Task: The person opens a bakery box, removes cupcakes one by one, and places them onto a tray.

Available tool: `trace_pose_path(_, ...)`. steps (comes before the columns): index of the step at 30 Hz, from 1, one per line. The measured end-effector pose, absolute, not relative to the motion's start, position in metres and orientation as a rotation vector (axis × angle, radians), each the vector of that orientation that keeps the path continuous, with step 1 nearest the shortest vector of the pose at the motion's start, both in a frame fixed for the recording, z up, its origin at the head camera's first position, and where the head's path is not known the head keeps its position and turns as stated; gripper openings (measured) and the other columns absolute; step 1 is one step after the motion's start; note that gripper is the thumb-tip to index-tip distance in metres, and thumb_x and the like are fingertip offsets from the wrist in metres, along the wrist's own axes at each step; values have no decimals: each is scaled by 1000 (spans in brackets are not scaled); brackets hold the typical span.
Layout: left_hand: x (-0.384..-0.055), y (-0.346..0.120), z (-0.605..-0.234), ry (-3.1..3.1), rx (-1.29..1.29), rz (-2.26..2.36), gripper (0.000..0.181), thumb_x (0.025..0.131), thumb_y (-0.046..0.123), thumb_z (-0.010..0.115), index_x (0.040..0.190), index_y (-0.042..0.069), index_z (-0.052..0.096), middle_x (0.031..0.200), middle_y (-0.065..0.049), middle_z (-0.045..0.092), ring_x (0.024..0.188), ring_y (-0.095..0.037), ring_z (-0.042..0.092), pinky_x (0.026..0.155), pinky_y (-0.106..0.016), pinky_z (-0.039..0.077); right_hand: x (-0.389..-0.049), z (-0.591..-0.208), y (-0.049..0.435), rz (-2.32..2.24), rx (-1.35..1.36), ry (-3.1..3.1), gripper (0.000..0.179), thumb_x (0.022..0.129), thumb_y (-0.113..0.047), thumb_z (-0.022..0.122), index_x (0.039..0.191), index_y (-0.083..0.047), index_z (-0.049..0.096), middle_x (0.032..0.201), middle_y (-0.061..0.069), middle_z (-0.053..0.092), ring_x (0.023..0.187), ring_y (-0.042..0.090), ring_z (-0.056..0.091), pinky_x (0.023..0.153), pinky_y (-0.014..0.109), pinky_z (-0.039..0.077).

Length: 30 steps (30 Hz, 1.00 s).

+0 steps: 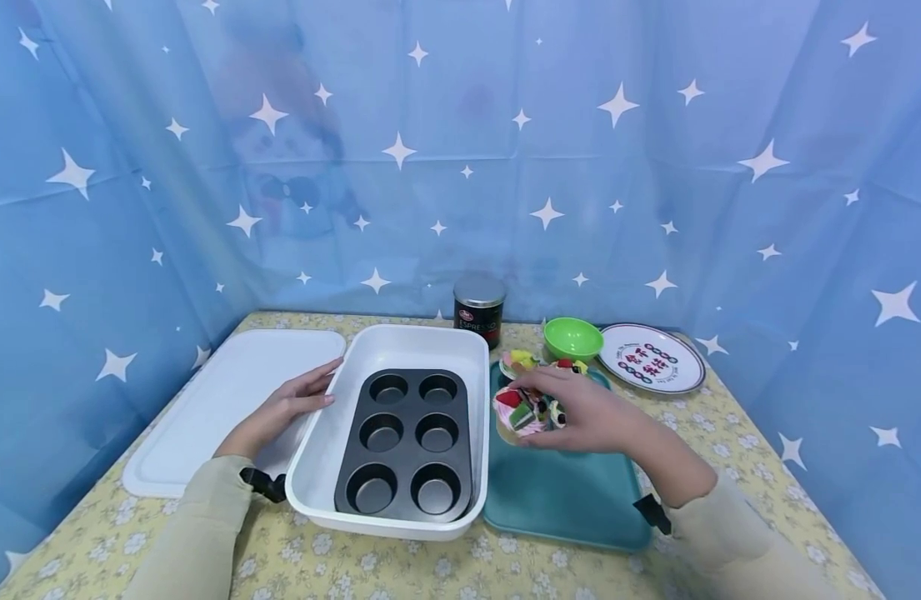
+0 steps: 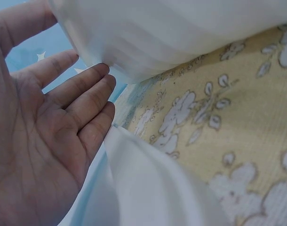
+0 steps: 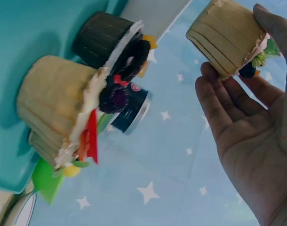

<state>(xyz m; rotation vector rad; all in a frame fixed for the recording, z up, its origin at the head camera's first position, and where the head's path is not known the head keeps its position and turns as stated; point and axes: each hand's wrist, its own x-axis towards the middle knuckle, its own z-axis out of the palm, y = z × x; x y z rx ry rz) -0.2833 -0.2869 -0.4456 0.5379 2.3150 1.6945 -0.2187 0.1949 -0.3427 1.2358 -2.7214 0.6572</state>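
Note:
Between the thumb and fingers of my right hand (image 1: 591, 412) is a toy cupcake (image 1: 518, 414) with pink topping and fruit, held above the teal tray (image 1: 561, 504). In the right wrist view its tan case (image 3: 226, 37) is pinched clear of the others. Several more cupcakes stand on the tray, among them a tan one (image 3: 54, 106) and a dark one (image 3: 103, 40), partly hidden by my hand in the head view. My left hand (image 1: 283, 412), fingers extended, rests against the side of a white rectangular container (image 1: 388, 525). Inside it lies a dark muffin pan (image 1: 403, 446) with vacant cups.
A flat white lid-like panel (image 1: 227, 400) lies at the left, partly under my left arm. Along the back stand an espresso tin (image 1: 478, 312), a green bowl (image 1: 573, 340) and a printed white plate (image 1: 651, 358). Blue star-patterned curtain (image 1: 460, 167) surrounds the floral tablecloth (image 1: 355, 571).

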Motion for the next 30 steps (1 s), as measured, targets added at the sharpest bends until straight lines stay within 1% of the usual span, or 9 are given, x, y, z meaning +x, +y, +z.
trace_pose_path(4,-283,-287,-445,2313,534,1691,70,101,25,61,161,27,26,162,-11,31,146,-35,34,113,-58,31,-218,-348,201,672,1205,-2770,64,84,-48,80,138,-22,58,133,-5,59,117,14,56,92,45,52)
trace_pose_path(6,-282,-286,-445,2316,533,1687,69,101,26,60,161,27,26,162,-11,31,146,-35,33,113,-58,31,-218,-352,204,687,1210,-2788,64,84,-50,79,137,-22,58,131,-7,59,116,13,57,101,49,47)
trace_pose_path(11,-283,-287,-446,2310,546,1694,69,101,26,60,161,27,26,162,-11,31,146,-36,34,112,-59,31,-218,-364,208,706,1259,-2813,62,84,-53,78,135,-23,60,127,-11,60,112,9,57,102,49,46)
trace_pose_path(13,-283,-288,-446,2306,553,1697,69,101,26,60,161,27,26,162,-11,31,146,-36,33,112,-58,31,-218,-369,207,710,1277,-2829,61,83,-55,78,134,-24,60,127,-11,60,111,8,57,93,43,52)
trace_pose_path(14,-283,-288,-447,2305,555,1696,69,102,26,60,161,27,26,163,-11,30,146,-35,33,112,-58,32,-218,-370,207,710,1275,-2845,61,83,-56,77,134,-26,60,128,-11,60,112,8,58,93,42,52)
trace_pose_path(17,-284,-288,-447,2295,562,1700,69,101,26,60,161,27,26,163,-11,30,146,-36,33,112,-58,32,-217,-374,205,721,1261,-2898,63,83,-59,76,135,-27,60,130,-10,59,115,9,58,94,41,52)
trace_pose_path(24,-284,-288,-446,2297,559,1693,69,102,26,60,161,28,25,163,-11,30,145,-35,34,111,-56,34,-214,-376,201,712,1207,-3018,66,82,-60,77,135,-24,61,136,-5,58,124,17,55,100,45,48)
trace_pose_path(30,-282,-287,-445,2297,542,1696,69,101,26,60,161,27,26,162,-11,30,145,-36,34,112,-59,32,-214,-381,197,658,1235,-3065,67,82,-60,76,136,-23,61,134,-5,59,123,17,55,100,45,49)
